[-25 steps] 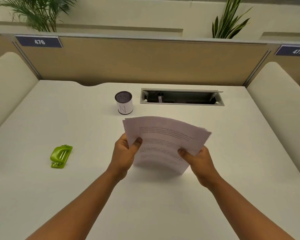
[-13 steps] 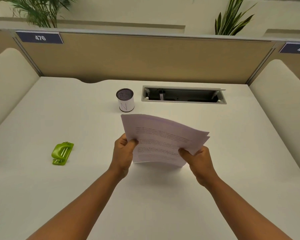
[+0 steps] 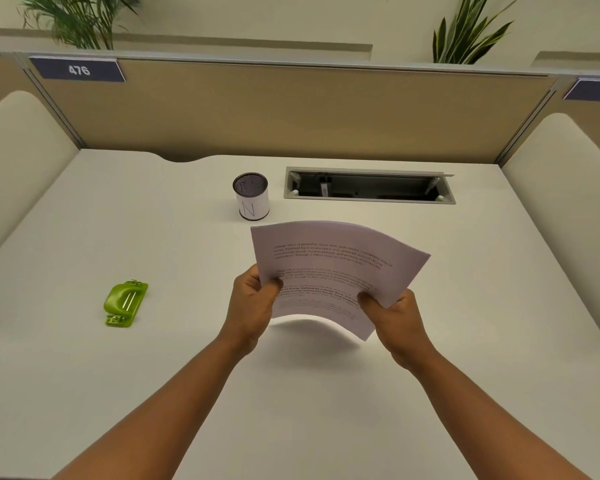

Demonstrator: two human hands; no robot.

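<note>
From the head camera we see a stack of printed sheets held over the middle of the white desk, bowed upward, with its shadow beneath. The left hand pinches the stack's left edge, thumb on top. The right hand grips the lower right edge the same way. Just beyond the sheets stands a mesh pen cup, with an open cable tray to its right. A green hole punch lies well apart to the left.
</note>
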